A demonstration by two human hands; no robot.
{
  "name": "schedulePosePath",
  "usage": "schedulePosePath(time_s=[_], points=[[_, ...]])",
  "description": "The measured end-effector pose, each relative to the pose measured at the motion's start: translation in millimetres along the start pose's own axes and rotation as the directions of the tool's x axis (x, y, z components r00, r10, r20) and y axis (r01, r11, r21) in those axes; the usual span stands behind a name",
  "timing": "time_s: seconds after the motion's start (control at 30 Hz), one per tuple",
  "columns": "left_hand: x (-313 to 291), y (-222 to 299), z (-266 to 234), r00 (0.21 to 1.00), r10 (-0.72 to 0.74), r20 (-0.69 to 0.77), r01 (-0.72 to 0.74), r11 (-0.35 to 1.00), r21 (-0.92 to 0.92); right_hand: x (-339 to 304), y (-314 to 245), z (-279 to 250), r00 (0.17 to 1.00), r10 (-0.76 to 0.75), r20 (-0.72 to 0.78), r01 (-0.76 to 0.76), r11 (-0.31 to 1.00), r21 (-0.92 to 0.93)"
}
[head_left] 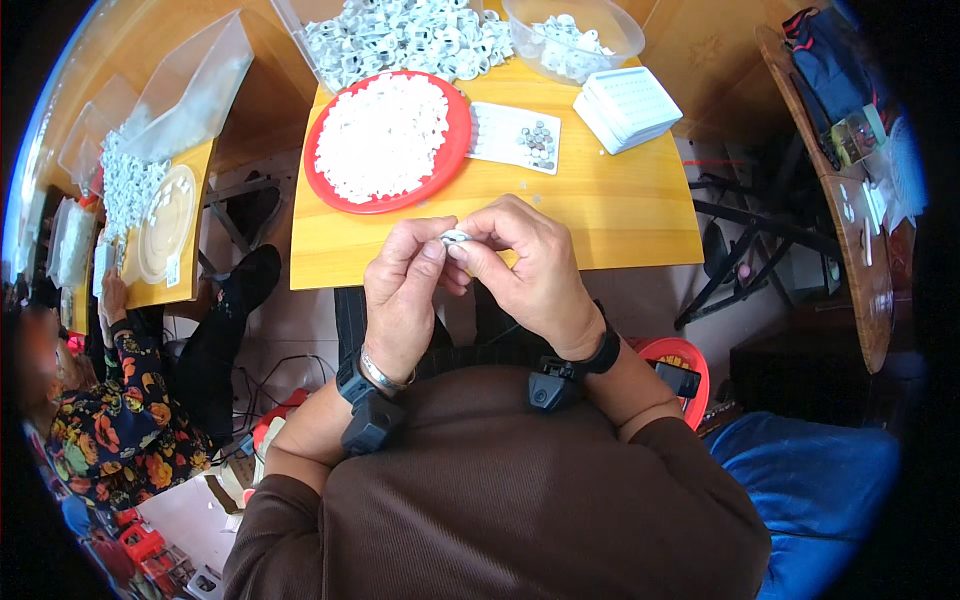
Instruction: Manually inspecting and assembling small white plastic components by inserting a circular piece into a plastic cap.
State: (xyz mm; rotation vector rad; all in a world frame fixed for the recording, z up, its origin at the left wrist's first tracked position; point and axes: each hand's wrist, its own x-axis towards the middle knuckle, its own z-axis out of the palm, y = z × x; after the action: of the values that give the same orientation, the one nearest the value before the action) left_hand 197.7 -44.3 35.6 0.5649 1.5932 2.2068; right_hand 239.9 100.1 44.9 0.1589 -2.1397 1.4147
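Observation:
Both my hands meet just beyond the near edge of the yellow table (610, 225), pinching one small white plastic piece (454, 238). My left hand (398, 300) grips it between thumb and forefinger from the left. From the other side, the thumb and fingertips of my right hand (535, 275) close on the same piece. A darker spot shows on it, too small to make out. Beyond my hands is a red round tray (458, 150) heaped with small white pieces (380, 140). Beside it, a flat white tray (490, 125) carries several small round metal discs (538, 145).
Behind stand a clear bin of light grey plastic parts (400, 40) and a clear bowl (635, 45) with more. White trays (630, 105) are stacked at right. Someone in a floral sleeve (140, 400) works at a side table. A phone (678, 378) rests on a red bucket (702, 395).

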Motion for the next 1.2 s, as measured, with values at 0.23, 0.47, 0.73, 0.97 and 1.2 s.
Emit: schedulePosePath(time_s=[0.23, 0.47, 0.73, 0.97, 1.2], points=[[-0.9, -2.7, -6.3, 0.999, 0.044, -0.024, -0.042, 0.996, 0.076, -0.5, -3.3, 2.6, 1.0, 0.026, 0.003, -0.026, 0.999, 0.042], [-5.1, 3.2, 0.5, 0.997, 0.069, -0.035, -0.06, 0.973, 0.221, -1.4, -5.3, 4.0, 1.0, -0.002, -0.015, 0.002, 1.0, -0.008], [-8.3, 2.1, 0.2, 0.989, 0.145, -0.001, -0.135, 0.927, 0.35, -3.4, -8.1, 1.5, 1.0, -0.009, -0.005, 0.009, 1.0, -0.021], [-7.3, 3.6, -3.1, 0.999, 0.037, -0.031, -0.031, 0.984, 0.177, -2.6, -7.2, -0.1, 0.992, 0.112, 0.051, -0.116, 0.989, 0.095], [-6.8, 1.0, -6.5, 0.992, -0.12, 0.025, 0.122, 0.989, -0.082, -6.1, 3.7, 4.7, 0.974, 0.218, 0.056, -0.224, 0.961, 0.159]])
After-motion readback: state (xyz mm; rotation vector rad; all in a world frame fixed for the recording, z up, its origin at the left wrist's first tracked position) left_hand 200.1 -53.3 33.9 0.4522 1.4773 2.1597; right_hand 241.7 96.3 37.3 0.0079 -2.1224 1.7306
